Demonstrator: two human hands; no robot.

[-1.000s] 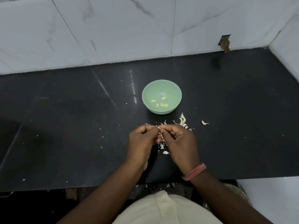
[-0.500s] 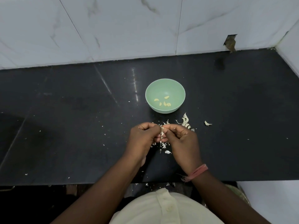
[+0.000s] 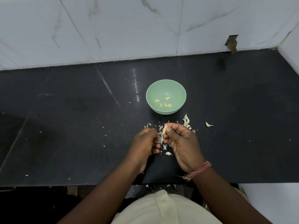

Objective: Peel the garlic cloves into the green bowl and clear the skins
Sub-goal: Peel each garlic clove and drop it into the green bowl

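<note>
The green bowl (image 3: 166, 88) stands on the black counter just beyond my hands, and several peeled garlic cloves (image 3: 163, 102) lie in its bottom. My right hand (image 3: 182, 143) pinches a pale garlic clove (image 3: 165, 128) between thumb and fingers. My left hand (image 3: 145, 143) is curled close beside it and pinches a strip of papery skin (image 3: 160, 137) that hangs from the clove. Loose garlic skins (image 3: 186, 122) lie scattered on the counter around and under both hands.
The black counter (image 3: 80, 126) runs to a white marble wall (image 3: 113, 29) at the back and a side wall at the far right. A single skin scrap (image 3: 208, 124) lies right of the bowl. The counter's front edge is just below my wrists.
My left hand has drawn back toward me and pulled a strip of skin down off the clove. My right hand keeps hold of the clove, whose pale tip shows more.
</note>
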